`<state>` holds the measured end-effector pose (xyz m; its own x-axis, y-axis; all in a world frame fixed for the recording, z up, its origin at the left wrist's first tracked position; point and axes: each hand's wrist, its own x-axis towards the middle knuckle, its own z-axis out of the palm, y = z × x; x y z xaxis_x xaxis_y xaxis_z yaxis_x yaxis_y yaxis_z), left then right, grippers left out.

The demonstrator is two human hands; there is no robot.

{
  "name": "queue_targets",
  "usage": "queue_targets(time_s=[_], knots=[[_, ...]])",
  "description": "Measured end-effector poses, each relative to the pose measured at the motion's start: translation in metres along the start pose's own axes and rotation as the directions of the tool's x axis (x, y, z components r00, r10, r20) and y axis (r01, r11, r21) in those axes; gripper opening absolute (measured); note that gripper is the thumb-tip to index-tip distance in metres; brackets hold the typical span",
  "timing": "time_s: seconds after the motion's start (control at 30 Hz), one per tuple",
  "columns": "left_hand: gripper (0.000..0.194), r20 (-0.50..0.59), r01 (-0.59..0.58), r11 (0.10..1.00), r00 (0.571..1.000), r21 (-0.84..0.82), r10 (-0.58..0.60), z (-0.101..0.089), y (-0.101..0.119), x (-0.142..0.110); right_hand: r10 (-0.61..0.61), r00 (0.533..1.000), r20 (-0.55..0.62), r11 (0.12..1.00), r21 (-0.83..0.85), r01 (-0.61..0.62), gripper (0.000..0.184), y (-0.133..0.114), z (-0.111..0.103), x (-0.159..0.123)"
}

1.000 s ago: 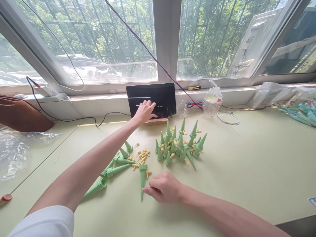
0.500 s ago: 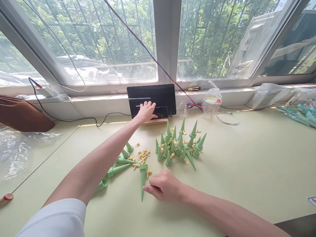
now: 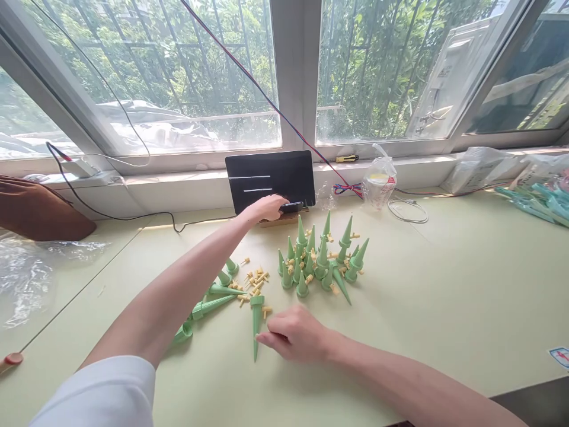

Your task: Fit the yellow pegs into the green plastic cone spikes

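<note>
My left hand (image 3: 267, 207) reaches to the black tablet (image 3: 271, 172) by the window. Its fingers are closed on the near edge of a dark phone (image 3: 292, 207), which tilts in front of the screen. My right hand (image 3: 297, 334) is on the table with its fingers curled. Its thumb tip meets the edge of a green ribbed plastic spike (image 3: 256, 320), which points toward me. Whatever the curled fingers may hold is hidden. A small yellow valve piece (image 3: 267, 311) sits beside that spike's cap. More loose yellow pieces (image 3: 258, 277) lie just beyond.
Several green spikes (image 3: 322, 264) stand point up with yellow pieces at right centre. Other spikes (image 3: 213, 306) lie beside my left forearm. Behind are a bagged cup (image 3: 379, 181), a coiled white cable (image 3: 408, 211) and a yellow-handled tool (image 3: 347, 158). Clear plastic (image 3: 26, 279) lies at left.
My left hand has lowered from spread fingers before the screen to a closed grip at the phone. The phone has tipped from upright to nearly flat. My right hand stays put.
</note>
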<state>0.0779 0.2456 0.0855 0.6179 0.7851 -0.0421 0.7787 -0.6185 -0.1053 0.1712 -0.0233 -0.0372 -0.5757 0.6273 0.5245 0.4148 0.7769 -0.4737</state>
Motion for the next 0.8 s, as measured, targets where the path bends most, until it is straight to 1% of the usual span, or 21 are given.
queue_targets(time_s=[0.1,0.2,0.3,0.4,0.47,0.57,0.67,0.8], knots=[[0.057,0.001,-0.014,1.000,1.000,-0.021,0.014,-0.003,0.002,-0.006,0.008,1.000,0.009,1.000,-0.019,-0.007,0.047,0.000,0.000,0.000],[0.065,-0.004,-0.004,0.999,1.000,-0.045,0.004,-0.011,-0.001,-0.011,0.019,1.000,0.009,1.000,-0.021,-0.019,0.047,-0.001,0.000,0.001],[0.067,0.004,0.007,0.996,1.000,-0.090,-0.007,-0.019,-0.005,-0.013,0.021,1.000,0.002,1.000,-0.003,-0.021,0.047,-0.001,-0.001,0.001],[0.069,0.026,-0.019,0.995,0.999,-0.101,0.022,-0.024,-0.009,-0.011,0.025,1.000,-0.014,1.000,0.017,-0.025,0.047,-0.001,-0.001,0.001],[0.069,0.042,-0.032,0.996,0.998,-0.088,0.036,-0.024,-0.010,-0.009,0.030,0.999,-0.013,1.000,0.010,-0.030,0.048,0.000,0.000,0.001],[0.068,0.053,-0.007,0.998,0.999,-0.066,0.011,-0.022,-0.011,-0.006,0.034,0.999,0.003,0.999,-0.018,-0.034,0.048,0.000,0.001,0.001],[0.067,0.058,0.002,0.997,0.998,-0.079,0.002,-0.019,-0.012,-0.006,0.038,0.999,0.006,0.999,-0.025,-0.038,0.049,0.001,0.002,0.001],[0.064,0.001,0.035,0.989,0.999,-0.142,-0.035,-0.017,-0.014,-0.005,0.046,0.999,0.002,0.999,-0.002,-0.046,0.049,0.001,0.001,0.001]])
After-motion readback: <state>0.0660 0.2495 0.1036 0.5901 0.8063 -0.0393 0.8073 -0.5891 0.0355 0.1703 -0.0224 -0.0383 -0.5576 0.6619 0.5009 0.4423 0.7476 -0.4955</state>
